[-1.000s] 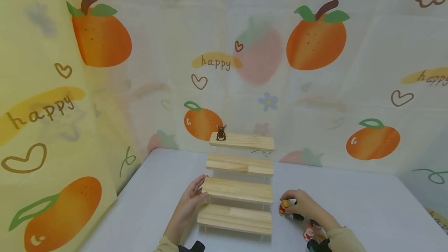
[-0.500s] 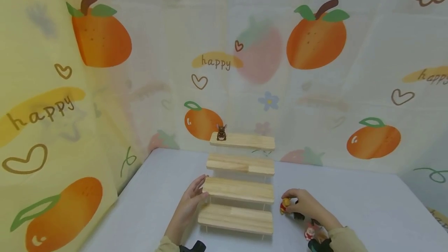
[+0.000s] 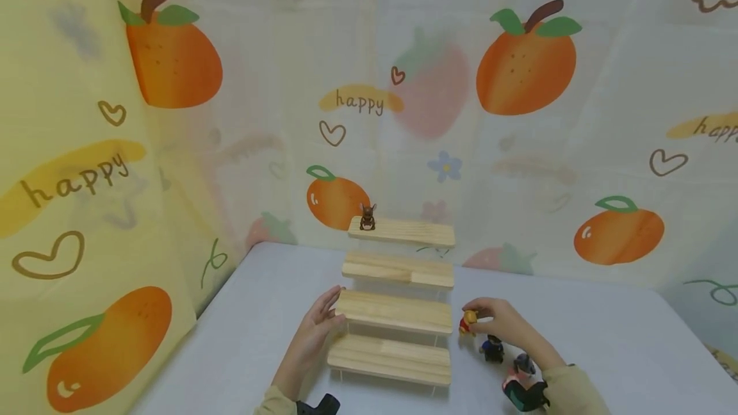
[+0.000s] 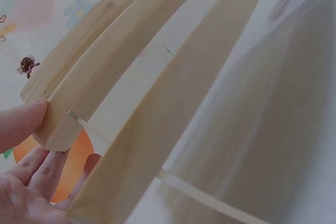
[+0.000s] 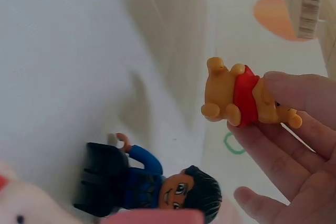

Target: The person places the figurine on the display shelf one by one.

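Note:
A stepped wooden display shelf (image 3: 394,311) stands in the middle of the head view. At its left side my left hand (image 3: 313,332) grips the end of a board between thumb (image 4: 23,124) and fingers, as the left wrist view shows. Right of the shelf, my right hand (image 3: 507,325) pinches a yellow toy bear figure in a red shirt (image 5: 244,95) by its head, above the table. A brown toy mouse-like figure (image 3: 367,218) sits at the left end of the top board.
Near my right forearm a toy figure with black hair and blue top (image 5: 144,179) stands on the white table (image 3: 599,338), beside a grey-headed figure (image 3: 523,364). A pale pink figure (image 5: 31,203) is partly seen. A fruit-printed cloth (image 3: 519,146) hangs behind.
My right hand has raised the bear figure slightly and away from me, uncovering the black-haired figure and the grey-headed one. The left hand keeps its place on the shelf.

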### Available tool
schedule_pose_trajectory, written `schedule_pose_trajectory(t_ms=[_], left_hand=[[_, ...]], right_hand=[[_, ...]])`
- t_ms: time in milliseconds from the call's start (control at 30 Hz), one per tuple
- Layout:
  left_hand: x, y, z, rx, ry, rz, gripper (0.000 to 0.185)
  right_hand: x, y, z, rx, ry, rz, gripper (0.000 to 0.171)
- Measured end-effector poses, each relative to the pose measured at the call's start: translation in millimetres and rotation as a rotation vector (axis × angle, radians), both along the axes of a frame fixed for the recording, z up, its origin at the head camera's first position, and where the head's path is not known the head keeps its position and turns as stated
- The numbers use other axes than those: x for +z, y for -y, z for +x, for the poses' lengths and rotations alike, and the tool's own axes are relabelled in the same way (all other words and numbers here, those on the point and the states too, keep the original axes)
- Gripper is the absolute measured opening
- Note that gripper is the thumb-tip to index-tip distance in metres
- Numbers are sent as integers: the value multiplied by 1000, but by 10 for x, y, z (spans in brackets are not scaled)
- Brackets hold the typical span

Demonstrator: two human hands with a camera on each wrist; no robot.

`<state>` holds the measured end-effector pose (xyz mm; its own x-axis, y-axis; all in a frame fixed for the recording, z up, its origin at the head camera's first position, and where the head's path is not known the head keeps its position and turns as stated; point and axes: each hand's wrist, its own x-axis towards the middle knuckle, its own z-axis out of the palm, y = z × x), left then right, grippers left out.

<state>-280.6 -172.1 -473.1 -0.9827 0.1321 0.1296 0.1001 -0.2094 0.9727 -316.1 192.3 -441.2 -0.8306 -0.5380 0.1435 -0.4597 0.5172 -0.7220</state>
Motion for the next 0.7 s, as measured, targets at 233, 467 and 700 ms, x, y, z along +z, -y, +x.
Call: schedule_pose_trajectory(t_ms=[233,467,700], left_hand=[[-25,9,-1,-18,6,17,61],[-16,10,-4,-16,12,46,62],[-3,-12,5,-22,21,66,63]], right_hand=[[96,52,55,-99,-23,-128,31],[151,109,35,-303,-27,-267,30],[130,78,-88,-322,-128,-356,32]])
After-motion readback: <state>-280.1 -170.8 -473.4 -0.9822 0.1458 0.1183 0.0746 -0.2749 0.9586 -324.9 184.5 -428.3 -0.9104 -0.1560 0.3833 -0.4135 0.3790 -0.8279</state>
